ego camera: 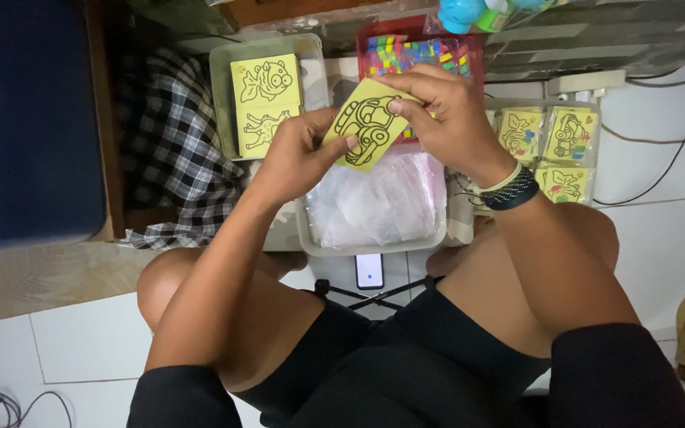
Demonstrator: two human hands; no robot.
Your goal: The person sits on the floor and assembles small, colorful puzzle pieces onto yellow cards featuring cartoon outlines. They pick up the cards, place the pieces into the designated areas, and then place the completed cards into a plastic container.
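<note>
Yellow card pinched between left hand, right hand.

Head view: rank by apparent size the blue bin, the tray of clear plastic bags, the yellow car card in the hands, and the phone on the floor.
1. Blue bin, largest, though it may sit nearer the camera.
2. Tray of clear plastic bags.
3. Yellow car card, held by the left hand and right hand.
4. Phone, smallest.

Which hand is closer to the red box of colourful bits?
Right. The right hand overlaps the red box at its near edge; the left hand sits lower and further left, both pinching the yellow card.
</note>
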